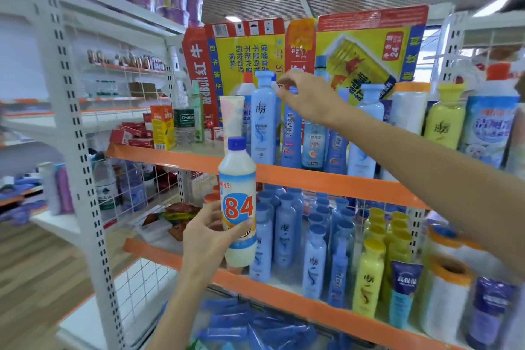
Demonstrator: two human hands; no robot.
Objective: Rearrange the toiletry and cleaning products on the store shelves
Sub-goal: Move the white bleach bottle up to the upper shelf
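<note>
My left hand (208, 239) grips a white "84" disinfectant bottle (238, 196) with a blue cap, held upright in front of the orange shelf edge (326, 179). My right hand (305, 96) reaches over the upper shelf, fingers pinched around the top of a dark blue bottle (291, 139). To its left stands a pale blue shampoo bottle (263, 119), with a white tube (231, 116) beside it. The middle shelf holds several pale blue bottles (285, 236) and yellow bottles (369, 278).
Flattened yellow and red cardboard (355, 45) backs the upper shelf. Red boxes (130, 133) and a yellow box (162, 128) sit at its left end. White rolls (446, 301) stand on the right. Blue packets (250, 327) fill the bottom shelf. A white upright (74, 128) stands at left.
</note>
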